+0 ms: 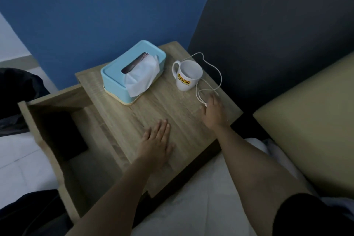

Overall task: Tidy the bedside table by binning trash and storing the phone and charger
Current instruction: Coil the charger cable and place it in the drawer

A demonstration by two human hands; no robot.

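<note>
A white charger cable (210,67) loops behind and to the right of a white mug (188,75) on the wooden bedside table (153,109). Its plug end lies on the tabletop just left of my right hand (214,111), whose fingers reach over the cable near the table's right edge; I cannot tell whether they grip it. My left hand (157,143) lies flat and open on the front of the tabletop, holding nothing. A dark flat object (67,136), possibly the phone, lies in the open drawer (47,151) at left.
A light blue tissue box (132,71) with a tissue sticking out stands at the table's back left. A blue wall is behind, a dark headboard and beige bed frame (310,120) at right, and a dark bag (15,97) at far left.
</note>
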